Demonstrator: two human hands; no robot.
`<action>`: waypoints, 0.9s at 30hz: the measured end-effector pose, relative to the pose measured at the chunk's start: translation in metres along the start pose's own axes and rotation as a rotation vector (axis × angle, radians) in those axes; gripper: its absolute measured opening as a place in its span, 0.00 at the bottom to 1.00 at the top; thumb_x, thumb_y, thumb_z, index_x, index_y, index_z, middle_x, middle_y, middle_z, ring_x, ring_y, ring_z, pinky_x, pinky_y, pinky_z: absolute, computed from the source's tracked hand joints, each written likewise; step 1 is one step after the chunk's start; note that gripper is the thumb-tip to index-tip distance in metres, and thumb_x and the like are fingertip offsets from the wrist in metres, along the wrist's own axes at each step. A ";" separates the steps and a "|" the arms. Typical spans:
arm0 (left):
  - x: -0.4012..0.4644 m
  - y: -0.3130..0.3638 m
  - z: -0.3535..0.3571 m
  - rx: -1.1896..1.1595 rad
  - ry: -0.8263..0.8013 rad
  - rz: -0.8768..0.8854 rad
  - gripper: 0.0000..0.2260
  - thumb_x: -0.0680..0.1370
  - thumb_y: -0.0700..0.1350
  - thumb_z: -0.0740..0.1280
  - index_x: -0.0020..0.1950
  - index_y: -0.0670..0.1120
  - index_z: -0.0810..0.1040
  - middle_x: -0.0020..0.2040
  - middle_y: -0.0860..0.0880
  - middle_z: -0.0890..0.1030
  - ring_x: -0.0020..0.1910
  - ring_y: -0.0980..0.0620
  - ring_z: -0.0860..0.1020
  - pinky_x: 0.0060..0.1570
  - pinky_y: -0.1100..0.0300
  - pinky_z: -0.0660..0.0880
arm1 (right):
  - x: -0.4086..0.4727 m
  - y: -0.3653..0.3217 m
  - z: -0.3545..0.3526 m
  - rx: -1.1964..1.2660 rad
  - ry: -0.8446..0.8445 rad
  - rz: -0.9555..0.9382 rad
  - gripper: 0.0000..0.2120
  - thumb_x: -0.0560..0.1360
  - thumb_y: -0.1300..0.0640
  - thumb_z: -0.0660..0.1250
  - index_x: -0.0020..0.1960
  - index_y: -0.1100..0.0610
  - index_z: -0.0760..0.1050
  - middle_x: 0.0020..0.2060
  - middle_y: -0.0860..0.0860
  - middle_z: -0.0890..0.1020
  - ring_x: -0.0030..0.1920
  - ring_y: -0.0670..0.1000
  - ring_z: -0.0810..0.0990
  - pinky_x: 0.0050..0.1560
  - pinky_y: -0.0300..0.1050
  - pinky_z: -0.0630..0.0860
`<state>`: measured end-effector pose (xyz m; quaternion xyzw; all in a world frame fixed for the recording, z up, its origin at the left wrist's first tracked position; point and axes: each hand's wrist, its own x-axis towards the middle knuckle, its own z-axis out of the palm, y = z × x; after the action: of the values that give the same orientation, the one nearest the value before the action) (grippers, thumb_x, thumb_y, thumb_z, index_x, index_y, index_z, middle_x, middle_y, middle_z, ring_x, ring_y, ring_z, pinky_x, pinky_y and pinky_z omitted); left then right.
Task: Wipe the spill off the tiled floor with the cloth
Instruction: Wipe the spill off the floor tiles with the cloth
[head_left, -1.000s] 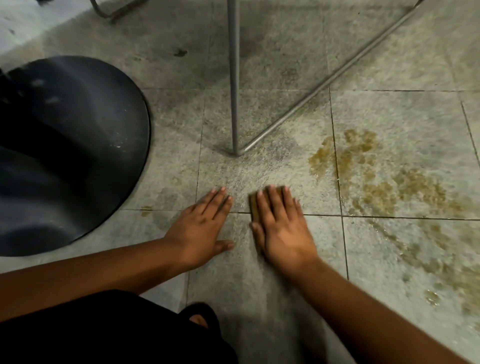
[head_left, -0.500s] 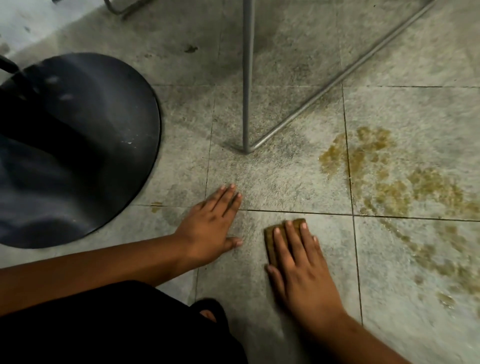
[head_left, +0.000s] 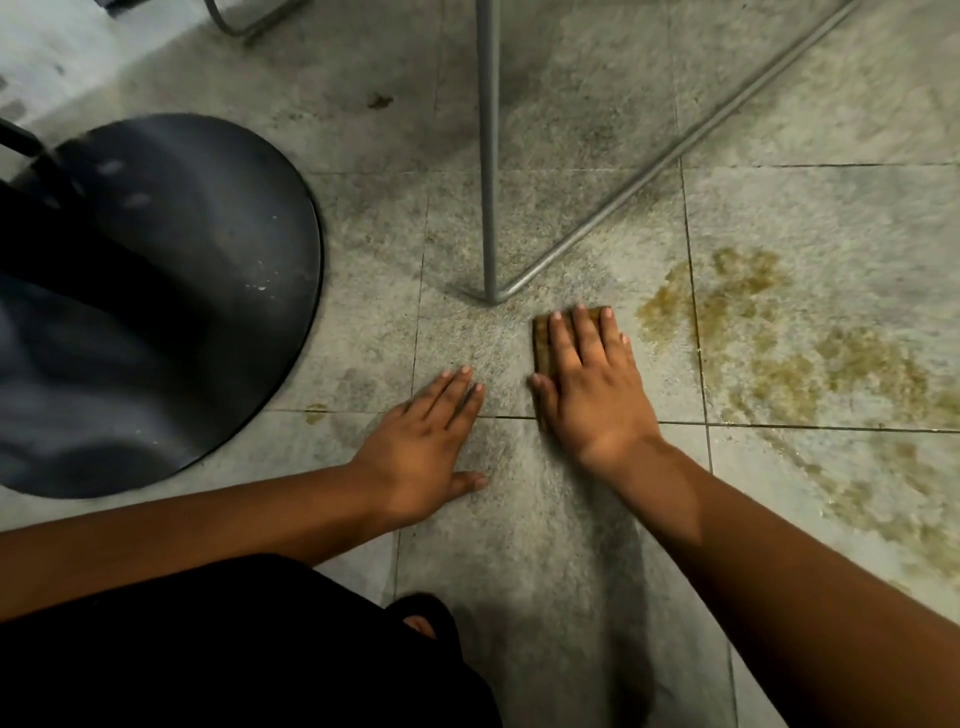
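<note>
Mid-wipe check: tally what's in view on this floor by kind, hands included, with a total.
Hands: 2 (left hand flat on the tile, right hand pressing the cloth)
Cloths: 1 (brown cloth under the right hand)
Spill patches: 1 (yellowish spill, right of the cloth)
Dark round bases: 1 (round base)
Metal frames: 1 (metal frame)
Total: 6

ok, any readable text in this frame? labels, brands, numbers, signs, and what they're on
None. No word, label, brand, number or sign shows anywhere in the head view.
Checked: the cloth under the right hand, the tiled floor, the spill, the dark round base, the metal legs. All unmarked.
The left hand lies flat on bare tile.
</note>
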<state>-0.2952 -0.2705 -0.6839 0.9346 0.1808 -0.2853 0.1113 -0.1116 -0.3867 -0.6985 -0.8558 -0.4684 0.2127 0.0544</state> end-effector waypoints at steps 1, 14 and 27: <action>0.000 0.000 0.000 -0.004 0.002 -0.001 0.42 0.78 0.68 0.53 0.78 0.48 0.33 0.78 0.50 0.31 0.77 0.52 0.33 0.77 0.51 0.49 | -0.016 0.003 0.005 -0.006 -0.007 -0.024 0.32 0.83 0.41 0.48 0.81 0.52 0.40 0.80 0.54 0.42 0.78 0.57 0.35 0.77 0.53 0.38; -0.002 0.002 -0.002 0.034 0.019 -0.005 0.42 0.78 0.68 0.52 0.78 0.48 0.33 0.78 0.49 0.31 0.77 0.51 0.33 0.75 0.54 0.47 | -0.039 0.003 0.024 -0.009 0.039 -0.040 0.30 0.83 0.42 0.50 0.81 0.53 0.47 0.80 0.55 0.48 0.79 0.58 0.39 0.76 0.53 0.40; -0.002 -0.001 -0.003 0.032 0.035 0.014 0.41 0.78 0.68 0.52 0.79 0.48 0.34 0.79 0.48 0.32 0.77 0.51 0.34 0.76 0.52 0.49 | -0.091 -0.004 0.043 -0.031 0.050 -0.142 0.32 0.81 0.41 0.54 0.80 0.54 0.53 0.80 0.55 0.52 0.80 0.58 0.45 0.78 0.56 0.50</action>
<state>-0.2958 -0.2694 -0.6802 0.9425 0.1715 -0.2708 0.0949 -0.1755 -0.4643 -0.7076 -0.8261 -0.5298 0.1799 0.0679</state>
